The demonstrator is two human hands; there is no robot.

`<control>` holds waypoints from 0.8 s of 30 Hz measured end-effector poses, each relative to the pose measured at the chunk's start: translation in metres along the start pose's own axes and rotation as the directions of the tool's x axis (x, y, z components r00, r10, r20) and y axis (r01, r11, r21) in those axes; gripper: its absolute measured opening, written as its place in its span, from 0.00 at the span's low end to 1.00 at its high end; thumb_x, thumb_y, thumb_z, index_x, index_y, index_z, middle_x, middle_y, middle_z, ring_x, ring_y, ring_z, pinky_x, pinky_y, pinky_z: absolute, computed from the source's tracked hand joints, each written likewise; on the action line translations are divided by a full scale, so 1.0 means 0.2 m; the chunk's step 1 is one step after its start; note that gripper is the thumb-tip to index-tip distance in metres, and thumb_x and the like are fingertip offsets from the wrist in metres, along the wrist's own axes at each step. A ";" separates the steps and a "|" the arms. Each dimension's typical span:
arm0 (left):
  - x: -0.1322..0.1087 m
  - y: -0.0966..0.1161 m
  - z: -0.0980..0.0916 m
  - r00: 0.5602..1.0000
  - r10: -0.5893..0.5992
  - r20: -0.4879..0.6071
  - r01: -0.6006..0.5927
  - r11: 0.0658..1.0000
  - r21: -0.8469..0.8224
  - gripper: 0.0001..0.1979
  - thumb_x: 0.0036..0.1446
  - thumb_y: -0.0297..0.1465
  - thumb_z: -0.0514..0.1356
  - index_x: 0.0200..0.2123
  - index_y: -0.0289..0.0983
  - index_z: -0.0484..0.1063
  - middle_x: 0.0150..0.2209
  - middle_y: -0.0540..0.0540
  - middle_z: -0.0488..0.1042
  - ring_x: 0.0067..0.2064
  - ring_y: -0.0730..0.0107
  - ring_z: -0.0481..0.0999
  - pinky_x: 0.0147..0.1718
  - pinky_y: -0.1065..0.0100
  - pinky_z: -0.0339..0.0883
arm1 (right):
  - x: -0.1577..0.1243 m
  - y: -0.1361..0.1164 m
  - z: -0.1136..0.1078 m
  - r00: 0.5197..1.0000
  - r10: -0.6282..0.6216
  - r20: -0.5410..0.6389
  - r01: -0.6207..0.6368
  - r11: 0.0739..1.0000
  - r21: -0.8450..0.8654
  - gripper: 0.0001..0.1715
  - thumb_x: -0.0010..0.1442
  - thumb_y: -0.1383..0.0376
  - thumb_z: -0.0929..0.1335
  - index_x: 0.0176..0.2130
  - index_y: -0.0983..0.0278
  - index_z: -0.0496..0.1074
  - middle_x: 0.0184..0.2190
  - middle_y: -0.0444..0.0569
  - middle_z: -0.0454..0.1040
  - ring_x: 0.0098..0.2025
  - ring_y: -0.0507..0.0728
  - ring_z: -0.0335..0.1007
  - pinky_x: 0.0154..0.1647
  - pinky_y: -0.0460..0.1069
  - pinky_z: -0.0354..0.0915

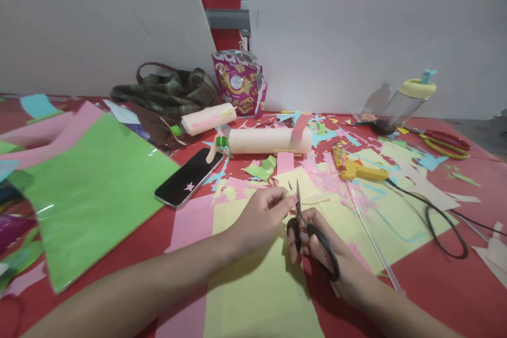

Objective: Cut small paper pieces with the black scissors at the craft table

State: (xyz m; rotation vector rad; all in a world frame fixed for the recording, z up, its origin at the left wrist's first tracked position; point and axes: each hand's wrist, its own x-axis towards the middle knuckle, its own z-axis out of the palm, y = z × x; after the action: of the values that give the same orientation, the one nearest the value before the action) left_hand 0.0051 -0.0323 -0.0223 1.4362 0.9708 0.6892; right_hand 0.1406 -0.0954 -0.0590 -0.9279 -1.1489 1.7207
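Observation:
My right hand (346, 264) grips a pair of black-handled scissors (302, 217), fingers in the loops, the blades slightly apart and pointing away from me. Close against the blades, my left hand (261, 219) has its thumb and fingers pinched together. A tiny bit of pink shows at those fingertips; whether it is paper I cannot tell. Beneath both hands lie yellow paper (261, 290) and a pink sheet (190, 227). Just beyond is a pale paper-wrapped cylinder (261, 141) with a green cap, lying on its side.
A phone (190, 177) bearing a pink star and green sheets (99, 190) lie left. Rightward are a yellow glue gun (356, 169) with a black cord, red-and-yellow-handled scissors (446, 142) and a clear bottle (406, 108). Behind stand a snack bag (240, 82) and another wrapped cylinder (209, 119). Scraps litter the red table.

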 end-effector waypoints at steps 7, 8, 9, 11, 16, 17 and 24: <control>-0.01 -0.02 0.02 1.000 -0.008 0.006 0.008 1.000 -0.027 0.15 0.54 0.34 0.48 0.18 0.35 0.57 0.15 0.55 0.58 0.20 0.78 0.60 0.21 0.74 0.53 | 0.00 -0.01 0.00 0.999 -0.023 0.027 0.023 1.000 0.010 0.12 0.55 0.55 0.59 0.34 0.61 0.55 0.24 0.42 0.59 0.26 0.49 0.55 0.31 0.48 0.55; -0.01 -0.02 0.03 1.000 -0.010 0.008 0.010 0.999 -0.031 0.15 0.54 0.34 0.47 0.18 0.35 0.57 0.15 0.55 0.58 0.20 0.78 0.60 0.22 0.74 0.53 | 0.00 -0.01 0.00 0.999 -0.026 0.030 0.025 1.000 0.014 0.12 0.55 0.55 0.59 0.34 0.61 0.55 0.25 0.42 0.58 0.26 0.49 0.55 0.32 0.48 0.55; -0.01 -0.02 0.03 1.000 -0.011 0.011 0.012 0.999 -0.037 0.15 0.54 0.34 0.47 0.18 0.35 0.57 0.15 0.54 0.59 0.20 0.78 0.61 0.22 0.74 0.53 | 0.01 -0.01 0.00 0.999 -0.025 0.031 0.025 1.000 0.019 0.12 0.55 0.55 0.59 0.34 0.61 0.54 0.26 0.42 0.58 0.26 0.49 0.55 0.32 0.48 0.55; -0.01 -0.01 0.04 1.000 -0.011 0.002 0.012 0.999 -0.051 0.15 0.54 0.33 0.47 0.17 0.35 0.56 0.14 0.55 0.59 0.19 0.79 0.60 0.21 0.74 0.54 | 0.01 -0.01 0.00 0.999 -0.016 0.031 0.015 1.000 0.025 0.12 0.55 0.56 0.59 0.34 0.60 0.54 0.26 0.42 0.58 0.26 0.50 0.55 0.32 0.48 0.55; -0.02 -0.01 0.04 1.000 -0.014 0.002 0.014 0.995 -0.100 0.15 0.54 0.33 0.47 0.18 0.35 0.56 0.13 0.55 0.58 0.17 0.79 0.61 0.20 0.74 0.54 | 0.00 -0.03 0.02 0.999 0.037 0.008 -0.036 0.998 -0.043 0.11 0.55 0.56 0.60 0.33 0.60 0.53 0.23 0.40 0.57 0.27 0.50 0.55 0.34 0.49 0.55; -0.02 -0.01 0.05 1.000 -0.018 0.004 0.018 0.994 -0.111 0.14 0.54 0.33 0.47 0.18 0.35 0.56 0.13 0.55 0.58 0.17 0.79 0.61 0.19 0.74 0.54 | 0.00 -0.04 0.02 1.000 0.028 0.007 -0.028 0.998 -0.052 0.12 0.55 0.55 0.59 0.33 0.60 0.52 0.23 0.40 0.57 0.27 0.50 0.56 0.33 0.49 0.55; -0.03 -0.03 0.05 0.999 -0.030 0.036 0.035 0.986 -0.164 0.15 0.54 0.36 0.47 0.18 0.35 0.56 0.13 0.55 0.61 0.16 0.78 0.62 0.18 0.74 0.54 | 0.00 -0.03 0.01 0.999 -0.017 0.031 0.019 0.996 -0.083 0.11 0.56 0.55 0.58 0.34 0.61 0.54 0.26 0.42 0.59 0.26 0.49 0.55 0.35 0.50 0.56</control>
State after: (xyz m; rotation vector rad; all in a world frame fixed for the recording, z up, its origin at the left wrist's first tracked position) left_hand 0.0106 -0.0430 -0.0286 1.2808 0.8884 0.7027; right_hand 0.1408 -0.0942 -0.0529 -0.9418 -1.2536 1.6886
